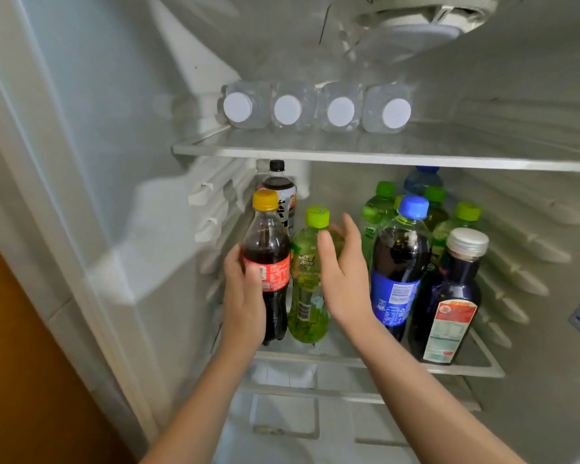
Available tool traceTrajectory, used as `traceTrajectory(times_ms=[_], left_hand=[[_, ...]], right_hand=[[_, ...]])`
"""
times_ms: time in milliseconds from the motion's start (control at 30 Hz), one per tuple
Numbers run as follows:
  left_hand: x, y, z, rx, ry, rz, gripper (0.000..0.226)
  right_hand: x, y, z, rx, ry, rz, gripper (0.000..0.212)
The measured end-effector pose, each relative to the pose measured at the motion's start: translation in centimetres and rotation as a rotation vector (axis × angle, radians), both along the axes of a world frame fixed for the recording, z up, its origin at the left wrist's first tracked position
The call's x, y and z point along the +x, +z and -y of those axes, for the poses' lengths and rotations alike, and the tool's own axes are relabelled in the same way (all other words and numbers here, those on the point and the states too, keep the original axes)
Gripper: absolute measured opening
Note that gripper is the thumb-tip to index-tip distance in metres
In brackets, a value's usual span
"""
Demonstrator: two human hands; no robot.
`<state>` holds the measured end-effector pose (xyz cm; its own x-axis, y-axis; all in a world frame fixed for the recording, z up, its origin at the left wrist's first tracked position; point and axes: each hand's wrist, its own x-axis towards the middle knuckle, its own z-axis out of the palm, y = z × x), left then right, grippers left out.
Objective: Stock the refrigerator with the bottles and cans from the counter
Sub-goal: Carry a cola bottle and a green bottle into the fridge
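Inside the open white refrigerator, the left hand grips a clear plastic cola bottle with a yellow cap and red label, fingers wrapped round its waist. The bottle is upright at the left end of the glass middle shelf, just inside the white front rim and near the ribbed side wall. Just beside it on the right stands a green plastic tea bottle with a lime cap. The right hand is spread, its thumb lying against that bottle's shoulder and its straight fingers reaching past it. This hand fills the gap between the green bottle and a dark soda bottle with a blue cap and blue label. A dark glass bottle with a silver cap stands at the front rim on the right. Behind it cluster several green-capped bottles and a blue-capped clear bottle. A black-capped bottle stands behind the cola. On the glass upper shelf four clear water bottles with white caps lie side by side, caps outward, set back from the edge. Bare glass shows in front of them and to their right.
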<state>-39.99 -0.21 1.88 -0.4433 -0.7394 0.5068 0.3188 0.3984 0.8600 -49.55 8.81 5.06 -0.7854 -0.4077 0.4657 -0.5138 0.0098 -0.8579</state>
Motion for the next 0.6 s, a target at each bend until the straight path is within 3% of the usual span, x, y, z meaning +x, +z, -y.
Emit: traceTrajectory(times_ms=[100, 233, 400, 600], left_hand=[[1.2, -3.1, -0.9, -0.015, -0.001, 0.072, 0.052], [1.5, -4.5, -0.7, -0.118, 0.029, 0.208, 0.078], [0.3, -4.6, 0.5, -0.150, 0.068, 0.206, 0.076], [-2.1, -4.0, 1.7, -0.169, 0.101, 0.176, 0.069]], right_hand=[[1.0, -3.3, -1.1, -0.010, 0.000, 0.068, 0.071], [1.7, -6.5, -1.9, 0.120, -0.005, 0.001, 0.063], [0.9, -6.8, -1.2, 0.220, -0.057, -0.101, 0.063], [-0.7, -6.1, 0.9, 0.249, -0.080, -0.081, 0.062]])
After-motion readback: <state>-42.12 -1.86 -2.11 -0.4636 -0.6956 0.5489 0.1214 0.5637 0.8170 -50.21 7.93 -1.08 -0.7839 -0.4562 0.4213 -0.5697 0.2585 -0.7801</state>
